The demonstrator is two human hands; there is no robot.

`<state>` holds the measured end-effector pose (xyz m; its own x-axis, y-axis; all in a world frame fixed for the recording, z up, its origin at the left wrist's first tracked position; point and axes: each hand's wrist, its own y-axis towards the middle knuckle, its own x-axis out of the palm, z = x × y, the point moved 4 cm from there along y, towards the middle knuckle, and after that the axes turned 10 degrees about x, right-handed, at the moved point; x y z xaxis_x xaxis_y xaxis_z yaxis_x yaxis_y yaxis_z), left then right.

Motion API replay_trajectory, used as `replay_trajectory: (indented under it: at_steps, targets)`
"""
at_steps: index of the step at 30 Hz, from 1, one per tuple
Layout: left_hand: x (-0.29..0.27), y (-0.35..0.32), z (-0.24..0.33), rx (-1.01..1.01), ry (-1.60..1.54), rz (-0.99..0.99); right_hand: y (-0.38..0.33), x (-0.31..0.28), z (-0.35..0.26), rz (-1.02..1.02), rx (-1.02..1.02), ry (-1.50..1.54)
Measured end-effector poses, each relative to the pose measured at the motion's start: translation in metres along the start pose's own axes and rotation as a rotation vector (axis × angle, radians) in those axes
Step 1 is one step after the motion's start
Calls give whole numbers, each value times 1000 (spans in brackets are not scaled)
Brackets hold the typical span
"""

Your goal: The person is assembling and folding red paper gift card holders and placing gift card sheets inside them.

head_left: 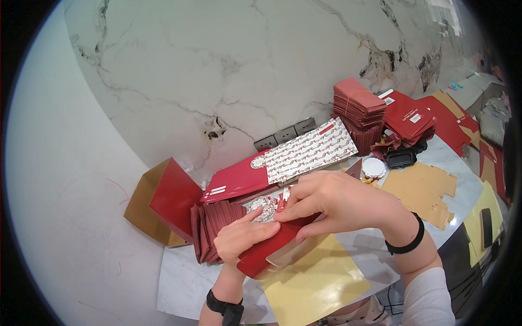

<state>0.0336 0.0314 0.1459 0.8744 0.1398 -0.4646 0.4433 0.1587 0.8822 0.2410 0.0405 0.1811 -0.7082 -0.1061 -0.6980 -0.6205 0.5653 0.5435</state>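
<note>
A red paper box or folded sleeve [266, 245] with a pale strip along its front lies tilted in front of me. My left hand [236, 239] is closed on its left end, thumb stretched along the top edge. From the right, my right hand [337, 201] grips the upper edge, its index fingertip near my left thumb and its own thumb on the front face. Just behind the fingers sits a small heap of white-and-red patterned pieces [262, 208]. Under the box a yellow sheet [321, 282] covers part of the table. My right fingers hide some of the box's far side.
Dark red folded sleeves [212, 231] stand packed on the left beside an open red-and-brown box [176, 198]. Behind lie a patterned white box [312, 152] and red folders [234, 179]. To the right are a banded red stack [359, 108], a black tray [401, 157] and tan card [418, 190].
</note>
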Motion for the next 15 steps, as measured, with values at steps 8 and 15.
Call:
replay_trajectory:
  at_steps: [8,15]
  targets:
    - [-3,-3,2,-61,-97,53,-3,2,-12,-2,-91,-124]
    - [-1,-4,-7,-15,-126,70,-1,6,-3,14,-135,-76]
